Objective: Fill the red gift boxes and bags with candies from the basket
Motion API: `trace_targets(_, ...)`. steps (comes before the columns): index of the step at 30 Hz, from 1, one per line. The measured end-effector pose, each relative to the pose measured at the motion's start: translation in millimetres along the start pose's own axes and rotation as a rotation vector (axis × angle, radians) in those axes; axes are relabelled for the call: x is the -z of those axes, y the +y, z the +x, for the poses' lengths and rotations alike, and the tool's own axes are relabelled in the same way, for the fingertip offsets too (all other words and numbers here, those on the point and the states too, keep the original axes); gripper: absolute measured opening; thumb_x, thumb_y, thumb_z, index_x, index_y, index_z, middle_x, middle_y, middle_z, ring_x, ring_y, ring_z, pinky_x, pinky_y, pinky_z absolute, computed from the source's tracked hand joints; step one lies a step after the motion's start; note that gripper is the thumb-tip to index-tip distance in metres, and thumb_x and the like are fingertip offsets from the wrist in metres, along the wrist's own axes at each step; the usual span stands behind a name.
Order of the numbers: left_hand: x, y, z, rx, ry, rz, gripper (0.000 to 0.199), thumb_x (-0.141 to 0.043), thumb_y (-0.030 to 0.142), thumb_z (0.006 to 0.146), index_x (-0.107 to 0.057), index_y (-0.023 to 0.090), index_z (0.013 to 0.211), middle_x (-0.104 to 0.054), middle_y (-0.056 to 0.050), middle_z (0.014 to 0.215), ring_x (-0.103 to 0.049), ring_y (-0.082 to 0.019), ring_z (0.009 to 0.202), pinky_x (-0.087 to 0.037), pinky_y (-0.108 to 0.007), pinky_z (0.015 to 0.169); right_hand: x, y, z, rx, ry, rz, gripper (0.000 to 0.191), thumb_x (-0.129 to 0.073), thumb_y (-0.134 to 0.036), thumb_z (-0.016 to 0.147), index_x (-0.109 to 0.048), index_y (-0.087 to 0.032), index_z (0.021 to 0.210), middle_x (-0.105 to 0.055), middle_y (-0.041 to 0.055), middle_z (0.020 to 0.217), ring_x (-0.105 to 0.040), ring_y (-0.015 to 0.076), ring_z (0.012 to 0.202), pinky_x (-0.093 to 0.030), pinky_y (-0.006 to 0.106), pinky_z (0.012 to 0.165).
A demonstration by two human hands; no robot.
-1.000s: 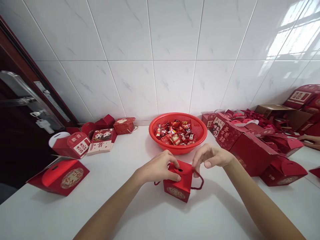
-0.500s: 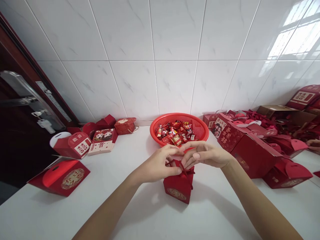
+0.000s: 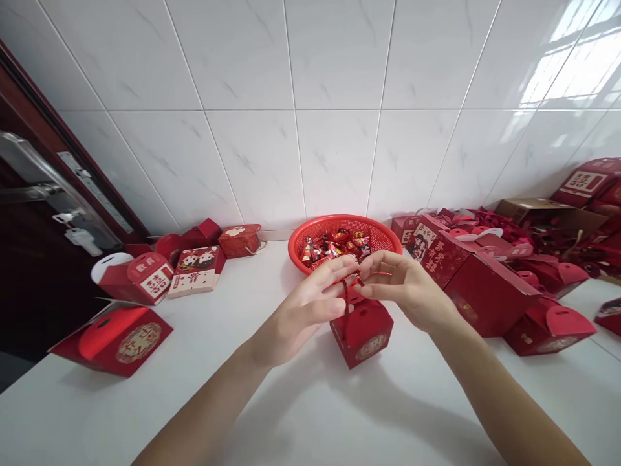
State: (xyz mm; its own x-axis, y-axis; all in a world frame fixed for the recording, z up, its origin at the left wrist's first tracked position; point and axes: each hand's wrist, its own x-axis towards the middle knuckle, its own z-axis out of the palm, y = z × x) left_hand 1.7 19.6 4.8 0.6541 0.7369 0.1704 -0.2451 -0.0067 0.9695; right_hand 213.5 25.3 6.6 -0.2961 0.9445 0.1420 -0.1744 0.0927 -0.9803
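Turned and shifted toward the basket since half a second ago, a small red gift box (image 3: 361, 330) now angles its gold emblem rightward. At far left, keys (image 3: 83, 241) hang beside a dark door's handle. On the white table (image 3: 63, 421), a red box with a round gold emblem (image 3: 111, 340) sits in front of a handled box labelled 囍 (image 3: 138, 278); beside that lies a panda-print box (image 3: 196, 268), its smaller lettering illegible. Another red box (image 3: 240, 239) stands near the tiled wall. At centre, a person's left hand (image 3: 295, 317), fingers half curled, and right hand (image 3: 414, 288), fingertips pinched, grip the small box's red cord (image 3: 346, 298) above its top. Both hands block part of the red mesh basket (image 3: 383, 239) and its wrapped candies (image 3: 334, 247). To the right, a carton printed with two figures and large Chinese characters (image 3: 427, 249) adjoins a plain red carton face (image 3: 490, 294). Behind are heaped red boxes, a brown cardboard box (image 3: 536, 207) and, far right, a 囍-labelled stack (image 3: 582, 188).
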Motion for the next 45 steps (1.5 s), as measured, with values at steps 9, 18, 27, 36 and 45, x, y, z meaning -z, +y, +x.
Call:
trace_targets(9,-10.8,-4,-3,-0.041,-0.136,0.021,0.083,-0.067,0.053,0.086,-0.031,0.031,0.157,-0.028,-0.008,0.165,-0.024,-0.040,0.151,-0.032,-0.058,0.119,-34,23,-11,0.259,0.204,-0.468,0.017,-0.058,-0.013,0.076,-0.063,-0.024,0.088,-0.066,0.0011,0.089,-0.067,0.0187,0.081,-0.056,0.034,0.071)
trace_targets(18,0.3,4,0,-0.038,0.064,0.153,0.054,-0.066,0.041,0.087,-0.056,0.028,0.138,-0.045,-0.009,0.155,-0.047,-0.037,0.138,-0.050,-0.051,0.106,-19,5,-8,0.321,0.238,-0.165,0.009,-0.072,-0.023,0.074,-0.064,-0.022,0.078,-0.069,0.0010,0.088,-0.070,0.0174,0.078,-0.060,0.031,0.070)
trace_targets(27,44.9,-33,34,-0.138,0.390,0.617,0.026,-0.067,0.041,0.082,-0.073,0.021,0.097,-0.075,-0.008,0.109,-0.066,-0.029,0.113,-0.049,-0.046,0.105,59,-83,16,0.508,0.618,-0.351,0.014,-0.080,-0.012,0.067,-0.070,-0.018,0.076,-0.071,0.0032,0.072,-0.070,0.0182,0.070,-0.058,0.034,0.071)
trace_targets(36,66.4,-89,49,-0.319,0.389,1.287,0.023,-0.057,0.036,0.089,-0.071,0.023,0.103,-0.073,-0.007,0.116,-0.062,-0.028,0.116,-0.037,-0.054,0.112,163,-162,54,0.474,1.092,-0.610,0.031,-0.067,0.012,0.070,-0.058,-0.015,0.058,-0.054,-0.0034,0.052,-0.056,0.0103,0.055,-0.051,0.036,0.074)
trace_targets(45,66.5,-98,45,-0.446,0.401,1.459,0.021,-0.056,0.024,0.088,-0.068,0.022,0.105,-0.071,-0.008,0.108,-0.061,-0.027,0.104,-0.044,-0.050,0.101,252,-134,71,0.332,1.335,-0.598,0.037,-0.061,0.011,0.065,-0.056,-0.021,0.048,-0.050,-0.0018,0.047,-0.053,0.0150,0.058,-0.044,0.038,0.071)
